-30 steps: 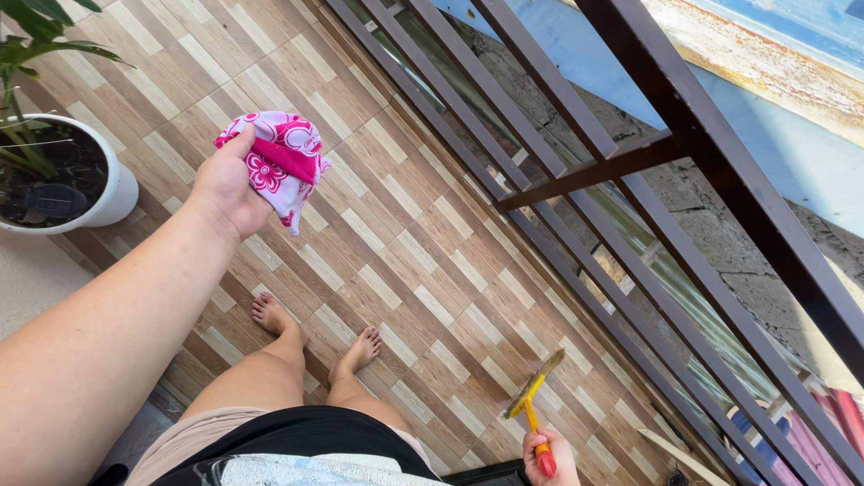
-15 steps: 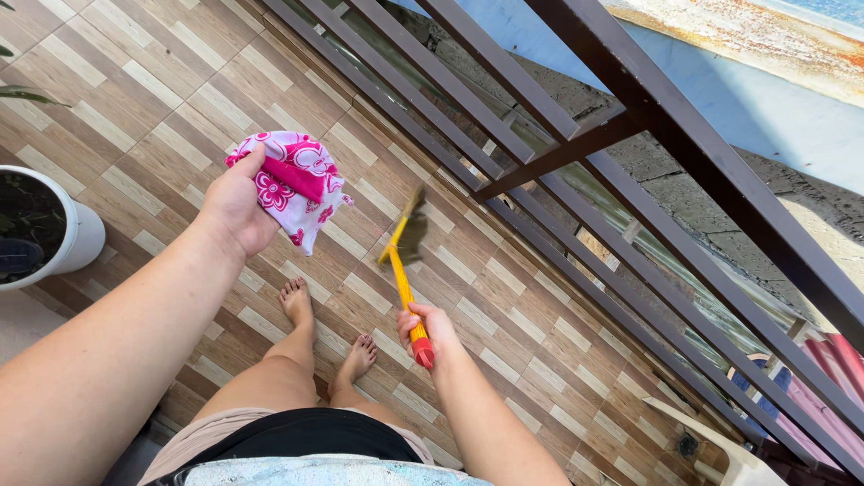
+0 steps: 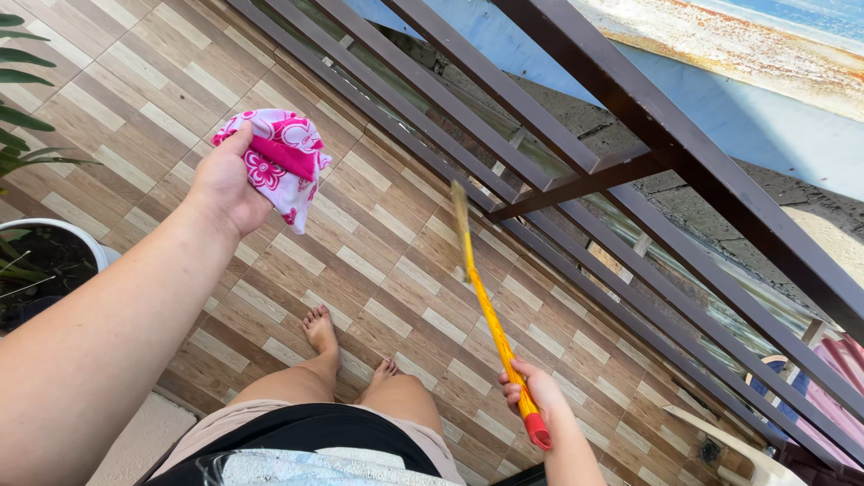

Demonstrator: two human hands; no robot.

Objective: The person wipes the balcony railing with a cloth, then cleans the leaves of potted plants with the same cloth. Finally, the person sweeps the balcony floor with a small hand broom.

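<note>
1. The left hand (image 3: 223,184) is reaching forward and up on an outstretched bare arm, held out over the wood-patterned tiled floor (image 3: 378,261), with the back of the hand and the thumb facing the camera
2. Its fingers are closing around a crumpled pink and white flower-printed cloth (image 3: 279,162), gripping it at its left edge; the thumb is lying along the upper rim of the cloth
3. The cloth is bunching into a loose ball with a solid pink band across its middle, and a corner is hanging down below the hand, clear of the floor
4. The right hand (image 3: 531,391) is sitting low at the bottom of the view, to the right of the person's knees, with the forearm running down out of the frame
5. Its fingers are wrapping tightly around the long yellow plastic handle with a red end cap (image 3: 490,319), holding it just above the red tip
6. The handle is slanting up and to the left from the hand, and its far end is blurring, so the head of the tool cannot be made out
7. That far end is lying near the dark brown metal railing (image 3: 576,153), which is crossing the view diagonally
8. The person's two bare feet (image 3: 324,333) are standing on the floor between the two hands
9. A white round plant pot (image 3: 76,236) with green leaves is sitting at the left edge, below the left arm
</note>
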